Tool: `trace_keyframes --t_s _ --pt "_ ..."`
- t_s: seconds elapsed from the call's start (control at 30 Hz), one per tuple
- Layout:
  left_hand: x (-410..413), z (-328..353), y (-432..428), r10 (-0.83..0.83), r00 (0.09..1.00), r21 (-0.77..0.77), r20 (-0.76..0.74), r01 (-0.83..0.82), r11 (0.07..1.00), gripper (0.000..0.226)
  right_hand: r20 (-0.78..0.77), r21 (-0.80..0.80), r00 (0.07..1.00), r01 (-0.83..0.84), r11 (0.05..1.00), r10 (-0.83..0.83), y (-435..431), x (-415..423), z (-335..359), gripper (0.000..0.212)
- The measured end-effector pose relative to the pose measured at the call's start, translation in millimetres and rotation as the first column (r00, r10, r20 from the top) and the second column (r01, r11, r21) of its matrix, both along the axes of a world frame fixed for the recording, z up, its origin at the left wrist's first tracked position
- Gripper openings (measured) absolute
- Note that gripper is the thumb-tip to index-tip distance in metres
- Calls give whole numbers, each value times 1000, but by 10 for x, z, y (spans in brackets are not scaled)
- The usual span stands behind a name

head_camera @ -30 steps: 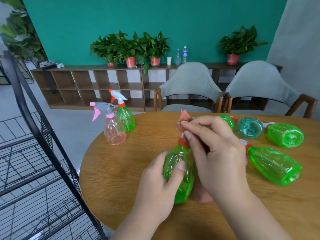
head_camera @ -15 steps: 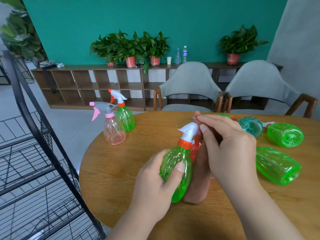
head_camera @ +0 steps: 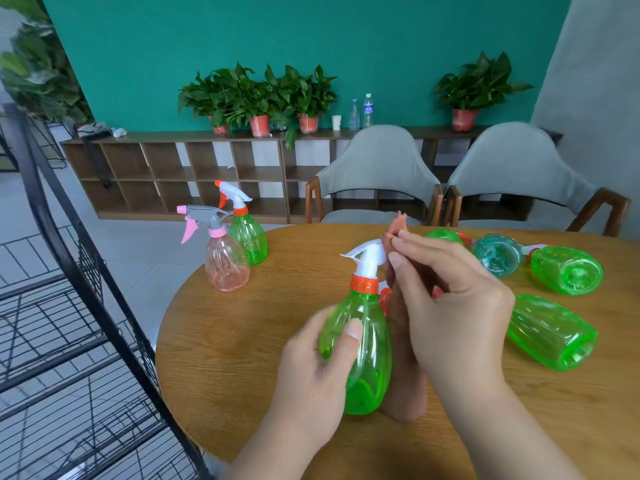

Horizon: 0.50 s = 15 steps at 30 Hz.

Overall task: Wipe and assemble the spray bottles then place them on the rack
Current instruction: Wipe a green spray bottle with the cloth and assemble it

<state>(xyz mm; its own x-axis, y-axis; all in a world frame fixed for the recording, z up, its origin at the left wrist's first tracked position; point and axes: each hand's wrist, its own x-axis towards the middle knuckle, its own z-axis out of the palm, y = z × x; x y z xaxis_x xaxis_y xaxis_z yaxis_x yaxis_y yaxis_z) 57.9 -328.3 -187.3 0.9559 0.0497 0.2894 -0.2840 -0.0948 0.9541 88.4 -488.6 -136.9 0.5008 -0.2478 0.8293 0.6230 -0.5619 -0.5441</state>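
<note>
My left hand (head_camera: 311, 372) grips the belly of a green spray bottle (head_camera: 363, 344) held tilted over the round wooden table (head_camera: 242, 327). Its white trigger head (head_camera: 367, 259) with an orange collar is on. My right hand (head_camera: 450, 306) pinches a pinkish-brown cloth (head_camera: 403, 375) against the back of that head; the cloth hangs down behind the bottle. A pink bottle (head_camera: 225, 261) and a green bottle (head_camera: 246, 233) stand assembled at the table's left edge. The black wire rack (head_camera: 69, 306) stands at the left.
Several bottles lie on their sides at the right: two green ones (head_camera: 550, 332) (head_camera: 568, 270), a teal one (head_camera: 497, 254) and another green one (head_camera: 445, 235) behind my right hand. Two grey chairs (head_camera: 377, 174) stand behind the table. A low shelf (head_camera: 180, 174) with potted plants lines the teal wall.
The cloth has come off the trigger head, which now shows. My right hand has drawn the cloth up and to the head's back side. The bottle has tilted slightly more upright.
</note>
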Motion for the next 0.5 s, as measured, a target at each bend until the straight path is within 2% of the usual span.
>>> trace_keyframes --t_s 0.07,0.17,0.27,0.33,0.37,0.47,0.5 --pt "16 51 13 8 999 -73 -39 -11 997 46 3 -48 1000 20 999 -20 51 -14 -46 18" --pt "31 123 20 -7 996 -155 -92 -7 988 28 -54 -58 998 38 998 -41 72 -3 -107 18" --pt "-1 149 36 -93 984 -148 -154 70 986 50 -73 -41 997 32 999 -35 74 -5 -76 18" --pt "23 150 37 -92 987 -138 -134 74 988 37 -56 -31 998 23 999 -25 89 -11 -38 18" --pt "31 148 40 -108 986 -148 -127 88 985 38 -66 -14 998 6 1000 -7 93 -14 -20 18" --pt "24 151 65 -143 978 -222 -154 107 969 51 -239 141 963 -92 986 124 70 3 21 19" --pt "21 147 76 -157 973 -252 -168 111 961 45 -302 182 938 -121 976 173 56 12 38 20"
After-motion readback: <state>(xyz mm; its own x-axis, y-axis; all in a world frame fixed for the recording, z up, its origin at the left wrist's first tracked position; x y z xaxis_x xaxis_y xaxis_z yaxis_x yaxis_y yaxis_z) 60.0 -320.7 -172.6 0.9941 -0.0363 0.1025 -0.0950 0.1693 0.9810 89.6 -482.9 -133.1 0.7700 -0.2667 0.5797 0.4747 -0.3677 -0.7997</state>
